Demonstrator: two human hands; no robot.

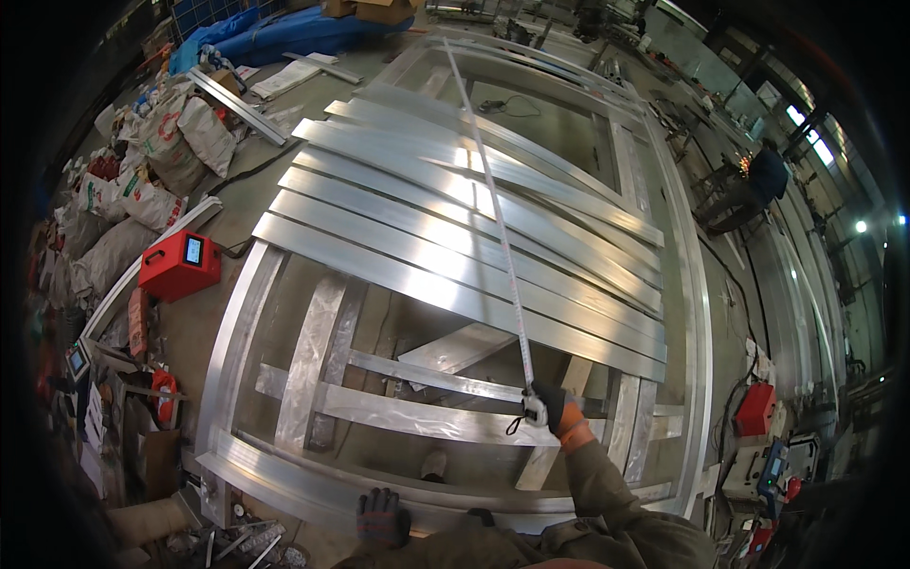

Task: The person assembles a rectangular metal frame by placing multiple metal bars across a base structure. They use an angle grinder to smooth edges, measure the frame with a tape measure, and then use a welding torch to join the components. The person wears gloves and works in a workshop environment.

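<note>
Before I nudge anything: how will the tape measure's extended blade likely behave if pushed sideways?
The blade would probably flex or twist, being a thin, narrow strip drawn far out from the tape case in the right hand. It may slide readily wherever it touches the metal slats, which look smooth and shiny. Its slimness suggests little weight.

Flat silver metal slats (427, 284): smooth, glossy. Near silver metal frame beam (313, 482): smooth, duller sheen. Left, white woven-plastic sacks (206, 133): matt, crinkled. Far left, blue plastic tarp (294, 34): wrinkled. Near, olive cloth sleeve (602, 479): matt.
</note>
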